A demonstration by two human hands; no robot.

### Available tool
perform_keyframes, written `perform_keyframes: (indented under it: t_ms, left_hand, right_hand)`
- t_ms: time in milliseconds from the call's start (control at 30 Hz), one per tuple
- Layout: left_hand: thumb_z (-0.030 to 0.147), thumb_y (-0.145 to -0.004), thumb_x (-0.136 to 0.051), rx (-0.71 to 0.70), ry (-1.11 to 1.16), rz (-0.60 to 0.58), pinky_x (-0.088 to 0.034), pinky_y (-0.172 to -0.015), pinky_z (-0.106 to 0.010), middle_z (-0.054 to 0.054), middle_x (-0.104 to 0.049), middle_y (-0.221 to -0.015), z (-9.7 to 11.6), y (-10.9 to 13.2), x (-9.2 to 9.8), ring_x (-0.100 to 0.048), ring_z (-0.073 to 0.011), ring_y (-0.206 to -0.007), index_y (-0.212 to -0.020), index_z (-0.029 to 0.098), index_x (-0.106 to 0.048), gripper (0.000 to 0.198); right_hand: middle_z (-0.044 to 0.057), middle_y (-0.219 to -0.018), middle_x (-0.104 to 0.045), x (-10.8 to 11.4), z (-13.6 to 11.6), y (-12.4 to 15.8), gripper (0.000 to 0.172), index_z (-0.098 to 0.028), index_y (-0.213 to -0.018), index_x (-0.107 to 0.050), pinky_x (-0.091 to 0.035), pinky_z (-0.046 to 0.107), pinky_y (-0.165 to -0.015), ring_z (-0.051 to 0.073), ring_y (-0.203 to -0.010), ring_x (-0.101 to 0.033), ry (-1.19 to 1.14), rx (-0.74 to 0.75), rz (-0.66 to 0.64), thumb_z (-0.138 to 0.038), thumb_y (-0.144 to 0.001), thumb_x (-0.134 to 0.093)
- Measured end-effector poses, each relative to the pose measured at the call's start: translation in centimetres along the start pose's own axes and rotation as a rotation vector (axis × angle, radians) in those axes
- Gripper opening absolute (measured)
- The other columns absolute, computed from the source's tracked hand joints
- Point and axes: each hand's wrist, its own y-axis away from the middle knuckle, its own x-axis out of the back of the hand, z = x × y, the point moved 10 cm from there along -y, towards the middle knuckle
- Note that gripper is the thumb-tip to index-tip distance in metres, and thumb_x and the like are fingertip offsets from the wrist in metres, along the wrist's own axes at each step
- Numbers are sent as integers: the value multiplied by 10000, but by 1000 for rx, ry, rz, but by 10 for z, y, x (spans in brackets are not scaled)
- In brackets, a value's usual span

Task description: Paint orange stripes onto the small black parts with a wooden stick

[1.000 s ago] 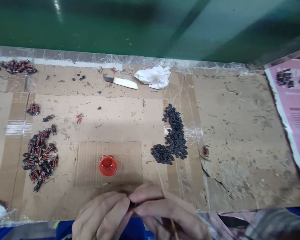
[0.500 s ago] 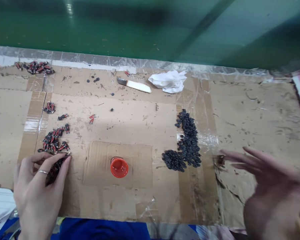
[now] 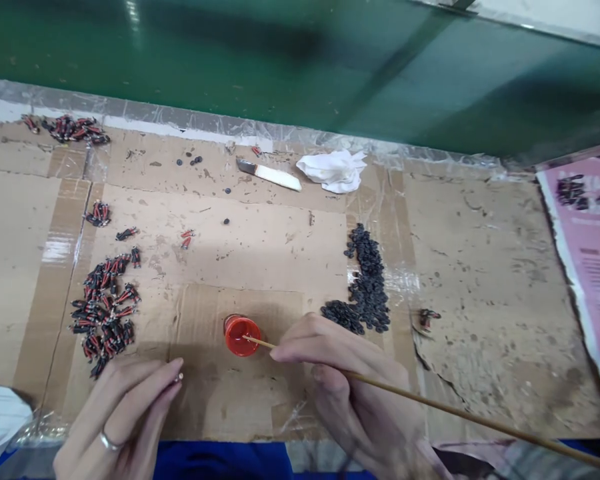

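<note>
Two hands are back near six o'clock. My right hand (image 3: 350, 393), flung wide half a second ago, now pinches a long thin wooden stick (image 3: 430, 403), tip in the small red paint cap (image 3: 240, 335). My left hand (image 3: 125, 420) has left the red-and-black pile (image 3: 103, 313), fingertips closed on one tiny piece (image 3: 179, 377).

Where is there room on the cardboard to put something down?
Bare cardboard lies between the black ring pile and the pink sheet, and above the red cap. It is crowded by the red-black parts and both hands.
</note>
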Motion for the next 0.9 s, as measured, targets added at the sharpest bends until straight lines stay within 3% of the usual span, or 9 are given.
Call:
perform_keyframes:
  t_ms: [100, 233, 467, 600, 733, 900]
  left_hand:
    - [386, -704, -487, 35, 79, -2, -548, -506, -215, 61, -660, -696, -9, 7, -3, -627, -98, -632, -787, 333, -625, 170]
    - [354, -638, -560, 9, -2, -26, -560, -570, -171, 101, -660, -747, -9, 8, -5, -617, -79, -673, -860, 358, -587, 223]
    - [413, -640, -555, 106, 50, 0, -552, -559, -204, 80, -678, -667, -15, 4, -4, -621, -91, -622, -744, 317, -635, 162]
    - [375, -628, -589, 28, 22, 8, -551, -600, -185, 103, -677, -696, -6, 10, -12, -614, -74, -652, -747, 338, -628, 130]
    - [375, -628, -610, -62, 60, -35, -570, -541, -129, 104, -679, -647, 8, 15, -29, -622, -48, -600, -744, 330, -631, 127]
    - [318, -665, -601, -193, 129, -125, -564, -481, -51, 112, -682, -604, 30, 15, -52, -618, -13, -526, -820, 316, -602, 154]
  right_hand:
    - [-4, -538, -597, -8, 0, 0, 418, -220, -703, -585, -465, 240, -450, 116, -483, -552, 67, 60, 37, -394, -936, -284]
    - [7, -550, -605, -17, 3, 1, 409, -209, -702, -576, -458, 248, -462, 118, -492, -535, 99, 84, 3, -369, -942, -285]
    - [-6, -564, -599, -12, 12, 7, 410, -213, -719, -608, -467, 262, -461, 133, -503, -558, -24, -8, -12, -389, -931, -303]
    - [3, -551, -582, -3, 25, 12, 423, -201, -668, -618, -454, 278, -468, 144, -503, -558, -164, -128, 67, -380, -925, -333]
    - [2, -546, -550, 11, 44, 25, 325, -199, -645, -582, -453, 294, -493, 160, -525, -550, -418, -268, 242, -376, -885, -451]
    - [-4, -530, -623, 0, 52, 49, 246, -229, -741, -569, -508, 265, -420, 155, -458, -592, -608, -322, 315, -365, -896, -435]
